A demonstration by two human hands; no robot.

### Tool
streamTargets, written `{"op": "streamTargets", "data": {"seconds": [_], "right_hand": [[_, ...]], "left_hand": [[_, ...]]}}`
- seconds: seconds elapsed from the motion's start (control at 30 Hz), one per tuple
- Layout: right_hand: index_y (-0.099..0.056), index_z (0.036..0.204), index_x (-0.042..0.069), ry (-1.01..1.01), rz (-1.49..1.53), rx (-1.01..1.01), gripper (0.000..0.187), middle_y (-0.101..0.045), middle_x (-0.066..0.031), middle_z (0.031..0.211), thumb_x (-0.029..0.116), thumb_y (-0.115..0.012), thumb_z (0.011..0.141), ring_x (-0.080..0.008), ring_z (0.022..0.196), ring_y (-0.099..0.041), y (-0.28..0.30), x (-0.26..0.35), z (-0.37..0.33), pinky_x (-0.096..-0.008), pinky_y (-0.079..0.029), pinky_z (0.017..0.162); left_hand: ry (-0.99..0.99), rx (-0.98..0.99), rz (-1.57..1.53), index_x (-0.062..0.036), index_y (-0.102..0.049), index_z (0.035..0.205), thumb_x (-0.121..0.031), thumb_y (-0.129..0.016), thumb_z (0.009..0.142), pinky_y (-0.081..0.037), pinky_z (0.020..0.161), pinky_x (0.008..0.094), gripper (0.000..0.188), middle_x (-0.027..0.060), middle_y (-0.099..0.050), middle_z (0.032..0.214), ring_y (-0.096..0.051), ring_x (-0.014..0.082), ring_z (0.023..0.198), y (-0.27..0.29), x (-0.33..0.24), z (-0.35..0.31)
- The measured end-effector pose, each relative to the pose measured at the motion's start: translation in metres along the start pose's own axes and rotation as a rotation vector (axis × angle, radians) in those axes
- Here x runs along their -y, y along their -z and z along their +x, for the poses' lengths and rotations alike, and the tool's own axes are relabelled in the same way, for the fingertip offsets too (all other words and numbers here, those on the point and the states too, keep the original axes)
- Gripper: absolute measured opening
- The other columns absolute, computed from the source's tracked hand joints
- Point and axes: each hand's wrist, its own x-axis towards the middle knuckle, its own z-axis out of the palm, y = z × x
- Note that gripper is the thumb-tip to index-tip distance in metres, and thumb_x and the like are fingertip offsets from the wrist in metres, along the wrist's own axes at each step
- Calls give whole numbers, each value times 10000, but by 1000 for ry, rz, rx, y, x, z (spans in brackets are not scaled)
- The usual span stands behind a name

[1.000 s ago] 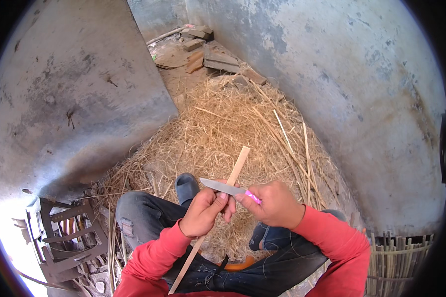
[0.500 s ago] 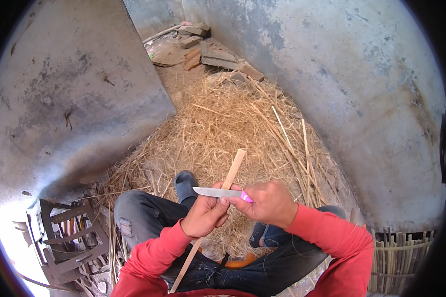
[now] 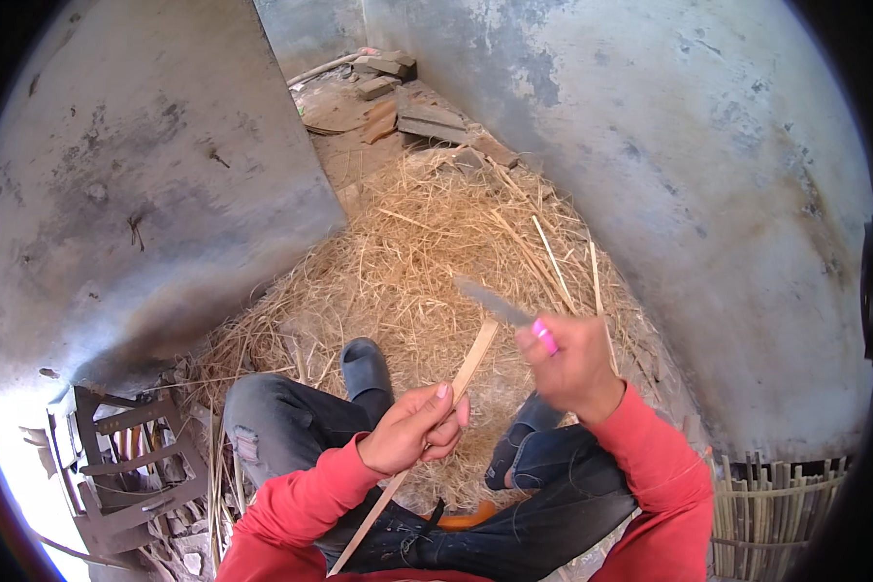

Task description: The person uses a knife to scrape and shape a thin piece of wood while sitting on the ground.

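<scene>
A long flat pale strip, which looks like split bamboo, slants from my lap up past my knees. My left hand is closed round it below its upper end. In my right hand is a knife with a pink handle. Its grey blade points up and left, blurred by motion, just beyond the strip's upper end and apart from it.
Shavings cover the floor ahead, with loose thin strips on the right. Bricks lie in the far corner. Walls rise on both sides. A dark broken frame stands at left, a slatted bamboo basket at right.
The knife has left the strip near my left hand and swung up and right, past the strip's end. My left hand keeps its hold, with the strip's top shifted slightly right and lower.
</scene>
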Motion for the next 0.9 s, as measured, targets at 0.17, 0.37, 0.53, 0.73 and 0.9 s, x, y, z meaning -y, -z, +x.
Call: {"op": "streamTargets", "data": {"seconds": [0.17,0.37,0.53,0.73,0.9], "right_hand": [[-591,604,62,216,-51,245,490,-535,-144,503,418,-667,931,-316,425,-570,-27,12,-22,-418,-437,418],[-564,591,89,331,-165,281,507,-557,-118,506,468,-698,900,-289,431,-591,-33,12,-30,-406,-451,410],[-585,584,85,283,-382,117,573,-533,-114,461,509,-603,968,-279,394,-568,-37,-21,-10,-434,-420,371],[-534,568,70,-34,-159,-99,591,-445,-105,433,453,-566,1017,-270,357,-454,17,-37,25,-401,-327,393],[-567,589,73,122,-22,83,524,-484,-100,463,420,-630,976,-265,375,-490,-11,6,-7,-399,-374,400]], "left_hand": [[-41,-125,-1,-57,-525,931,-390,-328,1121,-202,452,254,431,-43,-264,573,-215,75,461,5,6,1],[9,-147,-132,-73,-492,918,-333,-354,1123,-222,458,260,359,-36,-283,583,-211,79,468,9,4,0],[48,-183,-156,-105,-473,886,-417,-357,1108,-205,440,252,401,-46,-276,570,-185,77,446,9,0,-3],[132,-46,-158,-111,-428,851,-429,-312,1112,-212,426,248,427,-55,-266,556,-194,66,421,-2,-3,0],[86,-74,-233,-120,-421,852,-416,-304,1111,-211,425,258,411,-60,-254,543,-200,67,404,3,-11,-2]]}}
